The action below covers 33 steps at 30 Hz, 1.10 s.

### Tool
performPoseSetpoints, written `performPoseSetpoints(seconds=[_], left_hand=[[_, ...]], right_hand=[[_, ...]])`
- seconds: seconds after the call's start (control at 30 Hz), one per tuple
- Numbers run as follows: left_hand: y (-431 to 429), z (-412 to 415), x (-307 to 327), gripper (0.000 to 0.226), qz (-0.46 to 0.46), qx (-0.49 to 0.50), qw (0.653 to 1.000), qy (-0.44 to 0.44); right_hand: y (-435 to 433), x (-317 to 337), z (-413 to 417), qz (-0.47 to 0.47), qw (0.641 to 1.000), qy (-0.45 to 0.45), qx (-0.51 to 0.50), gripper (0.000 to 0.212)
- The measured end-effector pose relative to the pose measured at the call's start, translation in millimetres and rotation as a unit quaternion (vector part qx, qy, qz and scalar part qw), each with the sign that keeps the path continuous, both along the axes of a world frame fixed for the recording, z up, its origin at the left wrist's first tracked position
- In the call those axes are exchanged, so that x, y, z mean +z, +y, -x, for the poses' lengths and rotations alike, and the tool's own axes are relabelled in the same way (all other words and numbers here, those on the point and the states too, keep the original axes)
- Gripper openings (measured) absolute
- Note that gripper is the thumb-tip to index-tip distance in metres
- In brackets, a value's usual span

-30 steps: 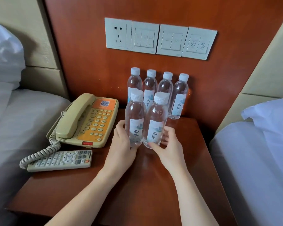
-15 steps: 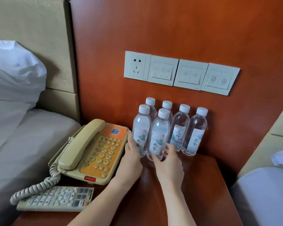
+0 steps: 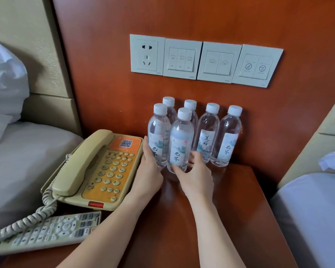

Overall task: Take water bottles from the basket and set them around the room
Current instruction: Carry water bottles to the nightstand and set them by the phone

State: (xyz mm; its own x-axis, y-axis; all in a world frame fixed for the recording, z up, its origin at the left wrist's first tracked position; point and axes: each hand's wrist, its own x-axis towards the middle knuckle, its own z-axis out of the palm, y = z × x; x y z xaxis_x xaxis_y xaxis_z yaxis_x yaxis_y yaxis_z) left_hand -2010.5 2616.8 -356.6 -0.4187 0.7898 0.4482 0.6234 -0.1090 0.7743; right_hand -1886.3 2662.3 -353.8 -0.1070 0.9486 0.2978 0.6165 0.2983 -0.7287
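Bedside placement, seen from just behind the person. Six water bottles stand upright on the nightstand [image 3: 232, 209]. The back row of four bottles [image 3: 209, 132] stands close to the wooden wall panel [image 3: 104, 74], below the switch plates [image 3: 205, 60]. The front-left bottle [image 3: 159, 136] and front-right bottle [image 3: 181, 142] stand just before that row's two left members. The left hand [image 3: 149, 171] lies against the left flank of the front-left bottle. One finger shows straight up along it and the others are hidden, so a grip cannot be confirmed. The right hand [image 3: 198, 176] clasps the base of the front-right bottle, with the thumb across its front and the fingers curled round its right side. Compared with a second ago, the front pair has moved. It then stood well forward on the nightstand, apart from the row, and it has since been slid back until it sits close against it. The view has also risen and drawn nearer the wall, so the switch plates now sit lower in it. The telephone [image 3: 97, 167] and remote control [image 3: 48, 231] lie at the left as before. By the look of it this spot's share is all but set down and only the release remains. The basket is out of view.
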Motion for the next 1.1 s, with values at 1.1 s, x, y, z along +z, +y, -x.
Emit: performPoseSetpoints(seconds=[1.1], left_hand=[[-2,-1,-3,0.082,-0.015,-0.037,0.999,-0.009]], right_hand=[[82,-2,-68,0.012,0.986,0.145,-0.079,0.075]])
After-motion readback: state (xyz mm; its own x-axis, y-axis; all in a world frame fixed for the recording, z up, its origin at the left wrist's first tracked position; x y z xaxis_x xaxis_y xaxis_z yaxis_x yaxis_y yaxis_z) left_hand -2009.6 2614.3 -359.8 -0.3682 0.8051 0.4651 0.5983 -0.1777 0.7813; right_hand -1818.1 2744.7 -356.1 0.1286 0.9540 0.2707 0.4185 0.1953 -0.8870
